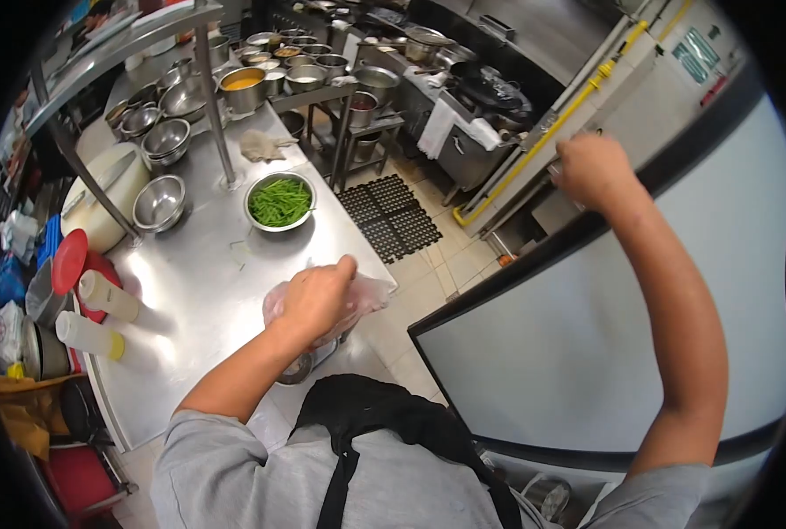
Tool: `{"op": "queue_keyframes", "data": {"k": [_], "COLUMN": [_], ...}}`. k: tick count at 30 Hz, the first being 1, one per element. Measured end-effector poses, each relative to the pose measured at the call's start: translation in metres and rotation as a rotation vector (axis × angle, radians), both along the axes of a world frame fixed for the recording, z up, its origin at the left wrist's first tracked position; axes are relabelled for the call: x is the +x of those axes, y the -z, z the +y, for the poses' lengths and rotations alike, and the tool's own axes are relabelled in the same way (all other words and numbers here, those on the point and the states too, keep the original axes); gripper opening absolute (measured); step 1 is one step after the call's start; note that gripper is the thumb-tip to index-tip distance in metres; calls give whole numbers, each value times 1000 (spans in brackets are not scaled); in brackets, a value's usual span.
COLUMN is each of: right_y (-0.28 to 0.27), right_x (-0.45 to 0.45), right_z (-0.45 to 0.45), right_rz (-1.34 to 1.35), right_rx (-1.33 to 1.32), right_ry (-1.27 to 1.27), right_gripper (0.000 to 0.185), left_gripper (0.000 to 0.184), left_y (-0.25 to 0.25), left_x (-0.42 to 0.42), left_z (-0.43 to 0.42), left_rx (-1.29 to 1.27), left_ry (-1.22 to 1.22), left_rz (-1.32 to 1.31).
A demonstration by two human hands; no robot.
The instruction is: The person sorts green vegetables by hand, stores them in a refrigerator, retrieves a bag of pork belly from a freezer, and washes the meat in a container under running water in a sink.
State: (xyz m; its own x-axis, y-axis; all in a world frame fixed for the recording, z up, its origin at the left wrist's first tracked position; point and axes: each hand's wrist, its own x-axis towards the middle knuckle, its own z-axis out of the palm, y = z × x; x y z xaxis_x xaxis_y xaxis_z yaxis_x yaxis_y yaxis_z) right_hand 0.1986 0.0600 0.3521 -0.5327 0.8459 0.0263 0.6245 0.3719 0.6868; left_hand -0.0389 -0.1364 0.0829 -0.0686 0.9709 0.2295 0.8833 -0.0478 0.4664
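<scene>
My left hand (pixel 318 298) is closed on a clear plastic bag (pixel 368 295) with pinkish contents that I cannot make out. The bag hangs over the near right edge of the steel table (pixel 194 300). Partly hidden below it is a round metal container (pixel 296 370). A metal bowl of cut green beans (pixel 278 203) stands just beyond the bag. My right hand (pixel 597 169) is raised at the far right, its fingers curled, beside the dark-framed edge of a large pale door (pixel 569 335). Whatever its fingers may hold is hidden.
Two squeeze bottles (pixel 106 295) stand at the table's left, near a red lid (pixel 69 262). Metal bowls (pixel 159 203) sit beside a round white tub (pixel 102 198). A crumpled cloth (pixel 262 145) lies farther back. A black mat (pixel 391 216) covers the floor before the stoves.
</scene>
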Motion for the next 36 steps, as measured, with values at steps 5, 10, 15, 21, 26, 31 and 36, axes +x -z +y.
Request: {"op": "queue_keyframes", "data": {"k": [5,10,15,21,26,31,36], "right_y": [58,80,80,95,102,113,140], "right_x": [8,3,-18,-32,-25,25,68], "right_z": [10,-9,-93,-241,-389,-504,-568], "right_rz": [-170,-166,-97,50,429,439,694], "right_rx": [-65,34,72,244,240,648,1196], "right_ry": [346,348,162,-87,-316,-373,43], "right_gripper": [26,18,16,14,29,34,55], "left_gripper": [18,13,13,13,16,25,27], "left_y": [51,83,108,107,97,89,93], "left_x": [-17,-5,-27,-32,-35,-41,-105], "left_z": [-61,-81,-73,-58,-59,-82,-74], "left_rx": [-193,-172,44,52,-113,32,269], "left_ry": [-84,31,70,14,1,96,-183], "left_rz": [-22,16,60,71,24,-19,-67]}}
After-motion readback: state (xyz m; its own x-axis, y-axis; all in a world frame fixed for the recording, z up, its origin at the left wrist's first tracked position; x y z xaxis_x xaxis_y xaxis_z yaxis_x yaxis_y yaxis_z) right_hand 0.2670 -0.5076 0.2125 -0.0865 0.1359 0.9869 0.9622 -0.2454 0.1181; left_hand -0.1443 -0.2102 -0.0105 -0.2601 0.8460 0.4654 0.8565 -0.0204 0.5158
